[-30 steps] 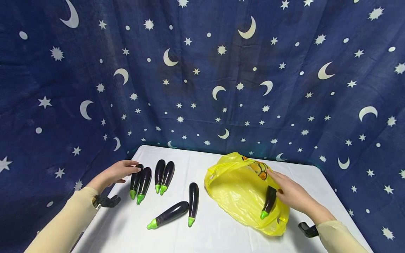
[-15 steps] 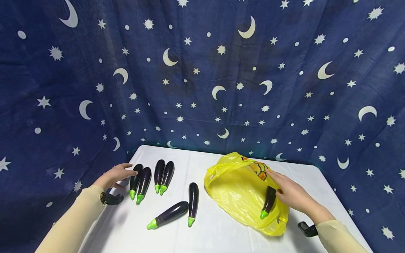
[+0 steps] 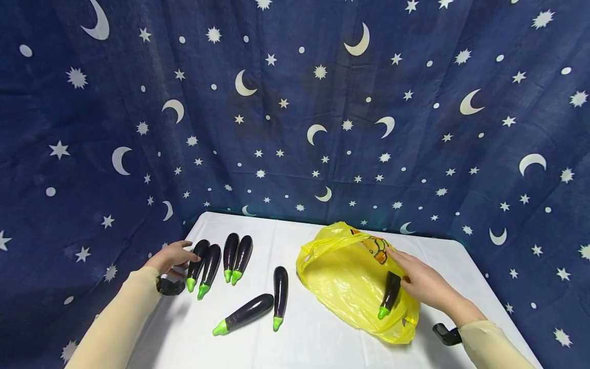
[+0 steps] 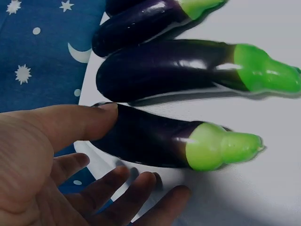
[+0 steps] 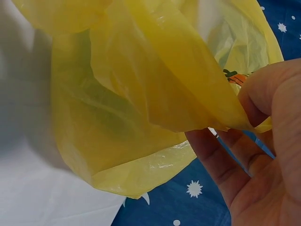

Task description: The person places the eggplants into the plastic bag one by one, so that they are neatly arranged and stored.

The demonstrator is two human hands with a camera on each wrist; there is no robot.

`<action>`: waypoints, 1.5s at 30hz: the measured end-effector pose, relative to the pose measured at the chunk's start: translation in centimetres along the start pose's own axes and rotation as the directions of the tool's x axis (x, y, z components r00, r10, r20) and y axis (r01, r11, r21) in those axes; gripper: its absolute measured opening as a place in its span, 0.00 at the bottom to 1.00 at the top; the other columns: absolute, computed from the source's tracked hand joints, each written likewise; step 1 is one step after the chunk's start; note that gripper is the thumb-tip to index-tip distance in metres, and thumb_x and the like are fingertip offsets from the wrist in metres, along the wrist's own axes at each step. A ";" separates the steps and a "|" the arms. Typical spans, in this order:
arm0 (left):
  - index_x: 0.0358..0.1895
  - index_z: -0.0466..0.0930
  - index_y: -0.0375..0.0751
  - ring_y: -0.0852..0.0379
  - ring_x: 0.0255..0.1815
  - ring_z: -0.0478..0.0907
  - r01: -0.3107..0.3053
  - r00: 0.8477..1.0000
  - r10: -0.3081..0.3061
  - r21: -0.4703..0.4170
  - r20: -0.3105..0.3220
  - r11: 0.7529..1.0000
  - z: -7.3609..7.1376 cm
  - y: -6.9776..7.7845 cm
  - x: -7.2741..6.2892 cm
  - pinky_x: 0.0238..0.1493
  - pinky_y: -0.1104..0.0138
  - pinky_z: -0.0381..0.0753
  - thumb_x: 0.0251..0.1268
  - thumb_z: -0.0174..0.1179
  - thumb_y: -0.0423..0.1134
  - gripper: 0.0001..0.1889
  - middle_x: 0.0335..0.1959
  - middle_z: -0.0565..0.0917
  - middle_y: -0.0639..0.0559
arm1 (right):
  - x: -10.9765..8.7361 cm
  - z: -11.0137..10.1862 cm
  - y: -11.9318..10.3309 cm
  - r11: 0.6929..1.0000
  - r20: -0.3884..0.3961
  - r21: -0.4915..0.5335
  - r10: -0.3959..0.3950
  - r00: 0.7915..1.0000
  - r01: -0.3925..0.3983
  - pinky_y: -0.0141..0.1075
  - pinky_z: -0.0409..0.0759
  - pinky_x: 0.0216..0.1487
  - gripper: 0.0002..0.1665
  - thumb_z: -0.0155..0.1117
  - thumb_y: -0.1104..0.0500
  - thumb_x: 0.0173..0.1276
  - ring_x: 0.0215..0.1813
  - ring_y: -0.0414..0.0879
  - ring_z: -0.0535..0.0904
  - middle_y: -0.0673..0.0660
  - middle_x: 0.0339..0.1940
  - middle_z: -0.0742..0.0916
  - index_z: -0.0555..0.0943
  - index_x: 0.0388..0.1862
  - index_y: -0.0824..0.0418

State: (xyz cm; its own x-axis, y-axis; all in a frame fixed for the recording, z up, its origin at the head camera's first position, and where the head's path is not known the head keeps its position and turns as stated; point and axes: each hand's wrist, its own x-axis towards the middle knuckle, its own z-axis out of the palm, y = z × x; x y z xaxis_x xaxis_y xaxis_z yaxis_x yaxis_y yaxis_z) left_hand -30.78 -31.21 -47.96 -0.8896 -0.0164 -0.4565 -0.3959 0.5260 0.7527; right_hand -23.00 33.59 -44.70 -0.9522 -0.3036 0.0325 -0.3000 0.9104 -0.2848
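Observation:
My left hand (image 3: 171,256) is at the leftmost eggplant (image 3: 197,264), a dark purple one with a bright green stem end. In the left wrist view its thumb lies over the blunt end of that eggplant (image 4: 150,136), while the other fingers spread beside it without closing. A second eggplant (image 3: 209,269) lies close alongside. My right hand (image 3: 424,279) pinches the edge of a crumpled yellow plastic bag (image 3: 341,287) between thumb and fingers, plain in the right wrist view. Another eggplant (image 3: 390,294) shows at the bag beside that hand, its upper end hidden.
Two eggplants lie side by side (image 3: 237,259) farther back. A slanted eggplant (image 3: 244,313) and an upright-lying one (image 3: 280,297) are in the middle of the white table (image 3: 322,353). A dark blue curtain (image 3: 295,102) with moons and stars hangs behind.
The left hand has shifted slightly right and lower around the leftmost eggplant, its forearm swinging right. That eggplant's stem end has moved slightly left. The right hand stays at the bag.

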 end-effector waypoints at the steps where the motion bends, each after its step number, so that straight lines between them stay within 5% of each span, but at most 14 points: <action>1: 0.79 0.44 0.26 0.37 0.52 0.76 0.000 1.000 0.000 0.001 0.001 1.000 0.0 -0.1 0.1 0.39 0.49 0.89 0.66 0.64 0.33 0.46 0.57 0.70 0.25 | 0.0 0.0 0.0 1.000 0.000 -0.001 0.000 1.000 0.000 0.66 0.67 0.68 0.49 0.65 0.69 0.65 0.75 0.67 0.65 0.66 0.77 0.69 0.60 0.83 0.55; 7: 0.80 0.41 0.26 0.32 0.55 0.78 0.004 1.000 -0.005 0.010 0.007 1.000 0.4 0.0 -0.1 0.40 0.49 0.89 0.66 0.63 0.31 0.47 0.60 0.69 0.19 | 0.0 0.1 0.1 1.000 0.001 -0.005 -0.002 1.000 0.002 0.66 0.67 0.68 0.48 0.65 0.70 0.65 0.75 0.67 0.65 0.66 0.77 0.69 0.61 0.83 0.56; 23: 0.79 0.44 0.28 0.36 0.48 0.82 0.017 1.000 -0.017 -0.025 0.020 1.000 0.6 -0.3 -0.1 0.43 0.47 0.88 0.67 0.61 0.26 0.43 0.52 0.74 0.22 | 0.4 0.2 0.2 1.000 0.009 -0.017 -0.018 1.000 0.018 0.65 0.67 0.69 0.47 0.67 0.69 0.64 0.75 0.66 0.65 0.65 0.77 0.70 0.62 0.82 0.58; 45: 0.81 0.44 0.30 0.35 0.47 0.82 -0.019 1.000 0.020 -0.014 0.012 1.000 1.0 -0.1 0.6 0.43 0.43 0.87 0.66 0.57 0.23 0.43 0.57 0.71 0.19 | 0.4 0.3 0.2 0.997 -0.028 -0.031 -0.065 0.997 0.064 0.64 0.71 0.66 0.44 0.64 0.73 0.65 0.72 0.67 0.68 0.67 0.75 0.72 0.66 0.80 0.57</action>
State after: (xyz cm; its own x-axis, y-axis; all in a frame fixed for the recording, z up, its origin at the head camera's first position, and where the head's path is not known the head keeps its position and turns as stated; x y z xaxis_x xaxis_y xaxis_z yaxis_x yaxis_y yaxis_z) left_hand -31.02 -30.43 -48.79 -0.8944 0.0039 -0.4472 -0.3817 0.5144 0.7679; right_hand -23.41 33.53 -45.03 -0.9319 -0.3543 0.0777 -0.3622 0.8974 -0.2518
